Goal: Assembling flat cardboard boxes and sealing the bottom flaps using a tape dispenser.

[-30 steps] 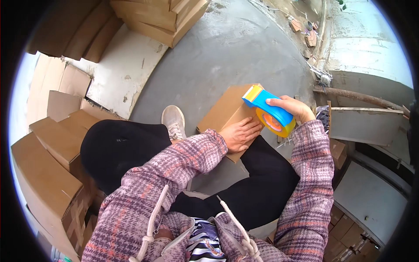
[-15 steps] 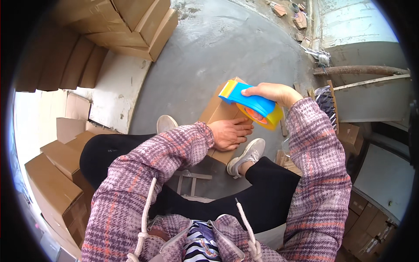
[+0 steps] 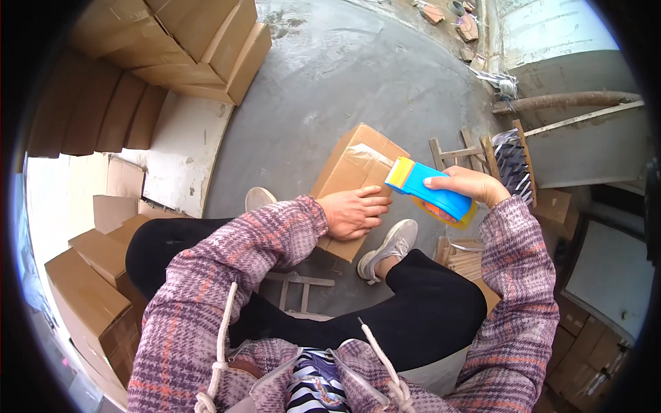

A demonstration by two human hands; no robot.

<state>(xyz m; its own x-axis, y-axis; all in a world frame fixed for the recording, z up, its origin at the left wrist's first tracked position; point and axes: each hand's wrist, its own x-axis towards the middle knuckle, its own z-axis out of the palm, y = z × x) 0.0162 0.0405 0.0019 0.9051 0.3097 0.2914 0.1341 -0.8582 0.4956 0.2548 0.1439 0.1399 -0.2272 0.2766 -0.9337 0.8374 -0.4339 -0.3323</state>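
Plain tan-brown cardboard box (image 3: pixel 358 180) w/ glossy clear tape strip over its top. Blue plastic tape dispenser (image 3: pixel 430 193), yellow front plate, yellowish-orange tape roll underneath. Pink-purple plaid jacket sleeves (image 3: pixel 241 241) w/ orange lines, white drawstrings. Black trousers (image 3: pixel 427 310). Grey-white sneakers (image 3: pixel 389 248). Black-and-white striped top at bottom edge. Grey concrete floor (image 3: pixel 358 76), mottled. Stacked brown cardboard cartons (image 3: pixel 186 41), same tan, no print seen.

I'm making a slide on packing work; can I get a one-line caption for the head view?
Seated person presses left hand on a taped cardboard box while right hand holds a blue-and-yellow tape dispenser.
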